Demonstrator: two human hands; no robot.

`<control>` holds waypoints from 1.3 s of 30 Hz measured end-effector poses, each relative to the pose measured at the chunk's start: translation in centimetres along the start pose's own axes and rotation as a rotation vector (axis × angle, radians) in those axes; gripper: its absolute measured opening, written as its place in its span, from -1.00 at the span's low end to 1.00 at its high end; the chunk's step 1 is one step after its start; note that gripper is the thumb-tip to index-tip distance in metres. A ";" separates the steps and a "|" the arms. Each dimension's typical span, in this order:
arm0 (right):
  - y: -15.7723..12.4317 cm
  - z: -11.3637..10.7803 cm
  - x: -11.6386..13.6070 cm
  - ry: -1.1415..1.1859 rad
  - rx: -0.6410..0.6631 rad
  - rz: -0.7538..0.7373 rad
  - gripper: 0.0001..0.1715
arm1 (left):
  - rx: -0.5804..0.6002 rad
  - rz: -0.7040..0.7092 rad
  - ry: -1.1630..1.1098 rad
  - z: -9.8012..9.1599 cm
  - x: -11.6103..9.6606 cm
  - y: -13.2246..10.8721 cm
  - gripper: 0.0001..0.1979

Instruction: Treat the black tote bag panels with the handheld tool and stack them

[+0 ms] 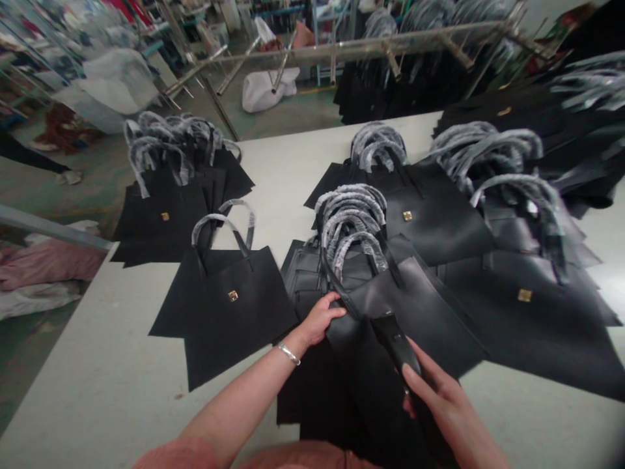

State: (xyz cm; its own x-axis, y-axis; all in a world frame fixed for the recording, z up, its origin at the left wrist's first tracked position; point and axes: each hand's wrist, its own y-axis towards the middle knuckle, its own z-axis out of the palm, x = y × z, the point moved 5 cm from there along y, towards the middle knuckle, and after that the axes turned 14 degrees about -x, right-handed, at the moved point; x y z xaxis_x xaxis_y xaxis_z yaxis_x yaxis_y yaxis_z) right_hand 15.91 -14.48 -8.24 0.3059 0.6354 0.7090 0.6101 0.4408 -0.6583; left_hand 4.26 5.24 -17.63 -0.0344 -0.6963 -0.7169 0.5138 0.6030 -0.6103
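Over at the long white worktable (97, 384), we've got a black leather tote (420, 312) up in our hands, lying across the pile in the middle of the table. Our left hand (319, 319) sits on the tote's top edge near the handle, fingers pressed together and curled over it, and a silver bangle (289, 354) shows on that wrist. Our right hand (439, 397) has the flat leather strap (395, 342) hanging off the tote, thumb on top and fingers underneath, so basically a pinch, though the fingertips below are partly hidden.

Left of the tote, a flat black bag with a gold clasp (234, 312) lies just beside it, with a stack of similar bags (161, 221) behind that. Beyond the tote, handles wrapped in clear plastic (350, 221) stick up from the pile, and more black bags (517, 312) fan out to its right, gold clasps showing. Way past the tote, off the table's far end, there's a metal rack (361, 49) with black bags under it, and a white sack (263, 88) sits on the floor.
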 end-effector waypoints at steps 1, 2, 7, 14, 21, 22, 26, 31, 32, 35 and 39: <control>-0.3 0.1 -0.3 0.000 0.008 0.007 0.01 | 0.003 -0.002 -0.001 0.1 0.0 0.0 -0.52; -0.5 0.3 -0.4 0.002 0.017 0.014 0.02 | 0.005 -0.004 0.004 0.2 -0.1 0.1 -0.51; -1.0 1.6 -0.7 -0.002 0.080 -0.001 -0.03 | -0.033 -0.006 0.065 0.9 -0.2 0.1 -0.49; -0.7 1.8 -0.8 0.037 0.102 -0.013 -0.07 | -0.073 0.081 0.209 0.9 -0.4 0.3 -0.52; 0.0 0.0 -0.9 0.067 -0.020 -0.040 -0.01 | -0.391 0.605 0.666 -0.2 -4.5 -1.6 -0.65; 0.2 -0.2 -1.2 0.074 -0.036 -0.035 0.00 | -0.352 0.750 0.808 0.5 -5.1 -2.0 -0.72; 1.0 -0.3 -2.7 0.074 -0.080 -0.034 0.01 | 0.073 0.980 1.228 3.4 -4.6 -1.5 -0.85; 1.2 0.5 -4.6 0.099 -0.081 -0.051 -0.04 | 0.234 0.913 1.478 4.4 -4.0 1.0 -0.86; 1.2 0.6 -4.9 0.113 -0.083 -0.049 -0.05 | 0.253 0.911 1.496 4.6 -4.1 1.2 -0.86; 1.1 0.8 -5.7 0.143 -0.094 -0.048 -0.06 | 0.337 0.895 1.559 5.3 -4.1 1.5 -0.87; 1.1 1.1 -6.1 0.152 -0.091 -0.047 -0.05 | 0.422 0.864 1.620 6.4 -3.9 1.5 -0.81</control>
State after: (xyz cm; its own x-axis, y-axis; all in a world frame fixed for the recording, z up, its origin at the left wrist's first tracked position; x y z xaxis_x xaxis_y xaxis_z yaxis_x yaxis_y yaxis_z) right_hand 13.94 -17.19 -13.53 0.3781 0.5091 0.7732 0.6881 0.4042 -0.6026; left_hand 10.66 6.36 -13.64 -0.2242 0.8501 -0.4765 0.9699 0.2422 -0.0242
